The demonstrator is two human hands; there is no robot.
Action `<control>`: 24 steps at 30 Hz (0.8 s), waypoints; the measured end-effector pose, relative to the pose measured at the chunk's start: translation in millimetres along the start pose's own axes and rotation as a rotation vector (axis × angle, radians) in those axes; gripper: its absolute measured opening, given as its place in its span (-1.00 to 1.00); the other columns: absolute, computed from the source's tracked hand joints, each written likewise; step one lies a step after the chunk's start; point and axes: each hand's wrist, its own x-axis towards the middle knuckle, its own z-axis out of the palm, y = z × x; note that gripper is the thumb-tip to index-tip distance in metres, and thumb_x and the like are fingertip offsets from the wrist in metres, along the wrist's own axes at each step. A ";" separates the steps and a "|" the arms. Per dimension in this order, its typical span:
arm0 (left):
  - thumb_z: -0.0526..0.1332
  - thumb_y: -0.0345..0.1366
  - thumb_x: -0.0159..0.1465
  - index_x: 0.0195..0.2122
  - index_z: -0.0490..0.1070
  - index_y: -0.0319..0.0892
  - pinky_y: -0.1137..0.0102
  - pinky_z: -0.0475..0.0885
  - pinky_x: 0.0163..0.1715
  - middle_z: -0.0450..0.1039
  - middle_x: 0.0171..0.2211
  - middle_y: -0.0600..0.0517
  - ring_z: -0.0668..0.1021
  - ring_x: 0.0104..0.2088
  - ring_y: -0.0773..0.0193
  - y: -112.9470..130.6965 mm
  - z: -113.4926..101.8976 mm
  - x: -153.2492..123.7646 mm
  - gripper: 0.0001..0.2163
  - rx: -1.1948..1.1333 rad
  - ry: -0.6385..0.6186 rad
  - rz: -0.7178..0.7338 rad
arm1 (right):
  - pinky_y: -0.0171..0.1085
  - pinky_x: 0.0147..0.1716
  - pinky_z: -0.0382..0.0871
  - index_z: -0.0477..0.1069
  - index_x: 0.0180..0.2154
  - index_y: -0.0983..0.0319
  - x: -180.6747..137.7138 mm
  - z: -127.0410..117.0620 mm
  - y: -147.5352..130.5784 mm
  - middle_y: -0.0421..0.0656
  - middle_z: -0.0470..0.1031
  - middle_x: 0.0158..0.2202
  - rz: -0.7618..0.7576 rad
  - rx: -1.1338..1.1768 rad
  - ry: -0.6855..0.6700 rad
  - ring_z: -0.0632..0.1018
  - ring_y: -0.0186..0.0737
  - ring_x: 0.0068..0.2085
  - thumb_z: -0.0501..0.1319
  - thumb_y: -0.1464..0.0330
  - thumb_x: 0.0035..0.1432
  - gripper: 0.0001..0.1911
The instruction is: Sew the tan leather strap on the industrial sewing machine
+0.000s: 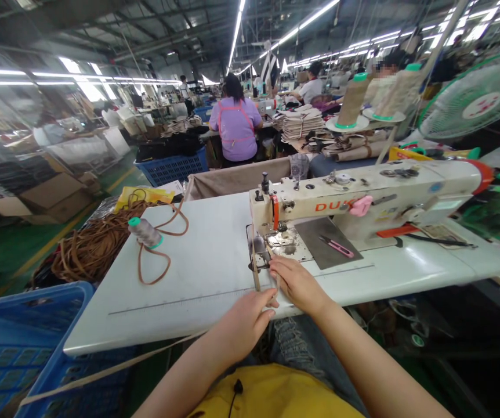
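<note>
A white sewing machine [363,188] stands on the pale table, its needle end above a metal plate. Just in front of the needle, my right hand [291,281] has its fingers pressed together on a narrow beige strap [256,274]. My left hand [243,322] is closer to the table's front edge, thumb and fingers closed on the same strap. A length of strap trails from beneath my left forearm down to the left over a blue basket. Pink-handled thread snips [337,246] lie on the dark plate right of the needle.
A grey thread cone [145,233] rests on the table's left part, beside a brown strap loop [154,278]. Piled brown straps [97,247] lie beyond the left edge. A blue basket [28,348] stands lower left. At right is a green fan [478,98]; a person in purple sits ahead.
</note>
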 end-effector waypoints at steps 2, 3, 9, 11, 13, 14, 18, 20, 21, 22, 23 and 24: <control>0.08 -0.34 0.46 0.27 0.41 -0.19 0.16 0.44 0.22 0.59 0.10 -0.16 0.58 0.11 0.07 6.1 -2.0 -3.2 -0.62 -0.004 -0.019 -0.021 | 0.03 0.16 0.52 0.53 0.03 0.23 -0.5 0.4 -1.5 0.04 0.62 0.06 -0.009 -0.032 -0.016 0.58 -0.02 0.16 0.10 0.34 0.51 -0.74; 0.09 -0.33 0.47 0.24 0.44 -0.18 0.17 0.45 0.20 0.60 0.10 -0.16 0.58 0.11 0.07 8.9 -3.1 -5.2 -0.64 -0.002 -0.029 -0.028 | 0.04 0.17 0.51 0.53 0.03 0.23 -0.8 0.6 -1.9 0.04 0.62 0.07 -0.010 -0.046 -0.026 0.58 -0.02 0.16 0.10 0.34 0.51 -0.74; 0.10 -0.33 0.47 0.24 0.45 -0.23 0.21 0.41 0.23 0.61 0.11 -0.16 0.58 0.11 0.08 20.5 -10.1 -17.4 -0.64 -0.046 -0.088 -0.032 | 0.05 0.16 0.53 0.53 0.09 0.21 -1.4 1.9 -1.0 0.05 0.62 0.09 0.003 -0.078 -0.044 0.58 -0.02 0.16 0.09 0.33 0.50 -0.71; 0.10 -0.32 0.48 0.21 0.48 -0.23 0.24 0.43 0.20 0.62 0.09 -0.15 0.60 0.08 0.09 22.1 -12.4 -20.4 -0.66 -0.061 -0.108 -0.017 | 0.05 0.17 0.52 0.53 0.08 0.21 -1.2 1.6 -1.0 0.04 0.62 0.09 0.003 -0.080 -0.049 0.58 -0.02 0.16 0.09 0.33 0.51 -0.71; 0.11 -0.33 0.47 0.18 0.49 -0.22 0.26 0.44 0.17 0.63 0.05 -0.13 0.61 0.05 0.10 22.5 -14.1 -22.8 -0.68 -0.068 -0.130 0.004 | 0.04 0.18 0.51 0.53 0.06 0.22 -1.1 0.8 -1.5 0.03 0.61 0.09 -0.001 -0.084 -0.063 0.58 -0.02 0.15 0.09 0.32 0.51 -0.72; 0.11 -0.34 0.47 0.19 0.49 -0.21 0.27 0.45 0.16 0.64 0.04 -0.11 0.62 0.05 0.10 22.5 -14.7 -23.8 -0.68 -0.067 -0.141 0.016 | 0.04 0.18 0.51 0.53 0.05 0.22 -1.2 0.3 -2.0 0.03 0.61 0.09 -0.003 -0.089 -0.067 0.58 -0.02 0.15 0.09 0.32 0.51 -0.72; 0.12 -0.32 0.48 0.18 0.48 -0.17 0.27 0.46 0.13 0.64 0.03 -0.10 0.63 0.03 0.08 24.9 -16.2 -26.7 -0.70 -0.026 -0.177 0.062 | 0.05 0.16 0.52 0.52 0.03 0.23 -2.0 -1.4 -4.9 0.03 0.62 0.06 -0.021 -0.128 -0.070 0.59 0.01 0.13 0.12 0.31 0.50 -0.75; 0.12 -0.29 0.49 0.15 0.49 -0.14 0.29 0.47 0.09 0.65 0.01 -0.09 0.64 0.01 0.08 28.7 -16.7 -27.4 -0.72 0.002 -0.208 0.105 | 0.06 0.15 0.51 0.52 0.02 0.23 -2.5 -1.6 -6.7 0.03 0.62 0.04 -0.032 -0.154 -0.069 0.58 0.03 0.12 0.13 0.30 0.49 -0.75; 0.12 -0.28 0.50 0.14 0.49 -0.13 0.30 0.47 0.08 0.65 0.00 -0.08 0.64 0.00 0.09 30.9 -16.9 -27.5 -0.73 0.013 -0.229 0.131 | 0.06 0.15 0.51 0.52 0.02 0.24 -2.6 -1.5 -7.5 0.03 0.62 0.04 -0.035 -0.168 -0.067 0.58 0.03 0.12 0.13 0.30 0.49 -0.75; 0.12 -0.28 0.50 0.14 0.49 -0.12 0.31 0.47 0.07 0.65 0.00 -0.08 0.64 0.00 0.10 33.3 -16.9 -27.6 -0.73 0.021 -0.250 0.152 | 0.06 0.16 0.51 0.53 0.02 0.23 -2.7 -1.3 -8.1 0.03 0.62 0.04 -0.038 -0.181 -0.063 0.59 0.03 0.12 0.13 0.30 0.49 -0.75; 0.12 -0.27 0.50 0.14 0.49 -0.11 0.32 0.48 0.06 0.65 0.00 -0.07 0.65 -0.01 0.10 35.5 -16.7 -27.6 -0.74 0.029 -0.269 0.169 | 0.06 0.16 0.51 0.53 0.03 0.23 -2.8 -1.0 -8.4 0.03 0.62 0.05 -0.041 -0.193 -0.059 0.59 0.03 0.12 0.13 0.30 0.49 -0.75; 0.13 -0.27 0.50 0.13 0.50 -0.10 0.32 0.48 0.04 0.65 0.01 -0.07 0.65 -0.01 0.10 37.5 -16.3 -27.7 -0.74 0.039 -0.285 0.182 | 0.06 0.16 0.51 0.53 0.03 0.23 -2.8 -0.5 -8.5 0.03 0.61 0.06 -0.043 -0.206 -0.055 0.59 0.02 0.12 0.12 0.30 0.50 -0.74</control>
